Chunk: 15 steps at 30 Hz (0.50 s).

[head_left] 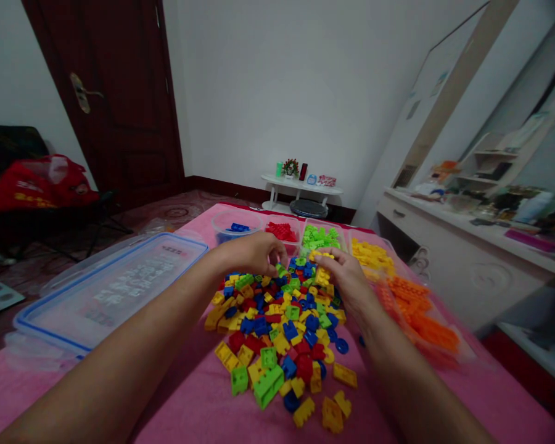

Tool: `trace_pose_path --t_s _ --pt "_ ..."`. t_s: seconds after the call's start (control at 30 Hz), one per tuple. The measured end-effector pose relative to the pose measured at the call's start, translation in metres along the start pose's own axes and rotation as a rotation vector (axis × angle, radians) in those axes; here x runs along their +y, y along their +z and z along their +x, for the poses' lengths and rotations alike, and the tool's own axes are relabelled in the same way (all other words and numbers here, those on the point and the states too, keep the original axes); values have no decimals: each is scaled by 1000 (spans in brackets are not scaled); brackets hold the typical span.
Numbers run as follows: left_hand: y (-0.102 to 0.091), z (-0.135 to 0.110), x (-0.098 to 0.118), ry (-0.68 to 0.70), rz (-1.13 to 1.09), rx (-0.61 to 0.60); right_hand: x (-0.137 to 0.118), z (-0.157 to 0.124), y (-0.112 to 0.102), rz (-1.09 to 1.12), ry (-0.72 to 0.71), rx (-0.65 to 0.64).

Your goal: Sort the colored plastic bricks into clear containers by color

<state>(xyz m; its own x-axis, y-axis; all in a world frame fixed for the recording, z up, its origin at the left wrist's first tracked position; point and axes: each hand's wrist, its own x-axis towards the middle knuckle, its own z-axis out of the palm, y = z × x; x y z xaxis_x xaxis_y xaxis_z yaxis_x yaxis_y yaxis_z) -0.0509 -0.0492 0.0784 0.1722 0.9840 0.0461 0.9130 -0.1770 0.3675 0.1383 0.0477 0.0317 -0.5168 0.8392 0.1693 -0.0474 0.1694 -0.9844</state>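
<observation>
1. Pile (292, 313) of toy bricks: red, blue, yellow & lime, loose on pink cloth (189, 394), btwn the forearms.
2. R hand (349, 274), far R edge of pile: thumb & fingers pinched on yellow bricks (322, 275); exact no. unclear.
3. L hand (254, 251), far L part of pile: fingers curled, tips at lime brick (281, 270); can't tell if gripped or only touched.
4. Step (my reading): picking pcs out by colour. Beyond pile, L to R: round tub (222, 221) w/ blue pcs, then clear boxes (466, 351) w/ red pcs (281, 232), lime pcs (321, 237), yellow pcs (372, 256) & orange pcs (411, 311).
5. Next move, prob.: calls for a short reach R to the yellow pcs & a release there; pinch should stay firm, lest bricks slip.
6. Materials: bricks hard-looking plastic, mostly blocky, some studded or notched, a few round discs; tub & boxes see-through; cloth matt, soft-looking. Lid (134, 290), approx. rectangular w/ blue rim, lies L of L forearm.
</observation>
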Motion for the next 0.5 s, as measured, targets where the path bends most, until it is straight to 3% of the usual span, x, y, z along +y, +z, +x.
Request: trace_pose_path --t_s 0.1,0.2,0.33,0.5 --pt "1 4 4 27 -130 180 -4 -4 3 498 157 -94" --pt "5 6 1 12 -104 259 -6 -4 1 753 276 -185" --pt "9 6 -11 -36 94 231 -3 -4 1 553 228 -120" --pt "19 7 -16 -99 230 -84 12 -5 9 57 98 -151"
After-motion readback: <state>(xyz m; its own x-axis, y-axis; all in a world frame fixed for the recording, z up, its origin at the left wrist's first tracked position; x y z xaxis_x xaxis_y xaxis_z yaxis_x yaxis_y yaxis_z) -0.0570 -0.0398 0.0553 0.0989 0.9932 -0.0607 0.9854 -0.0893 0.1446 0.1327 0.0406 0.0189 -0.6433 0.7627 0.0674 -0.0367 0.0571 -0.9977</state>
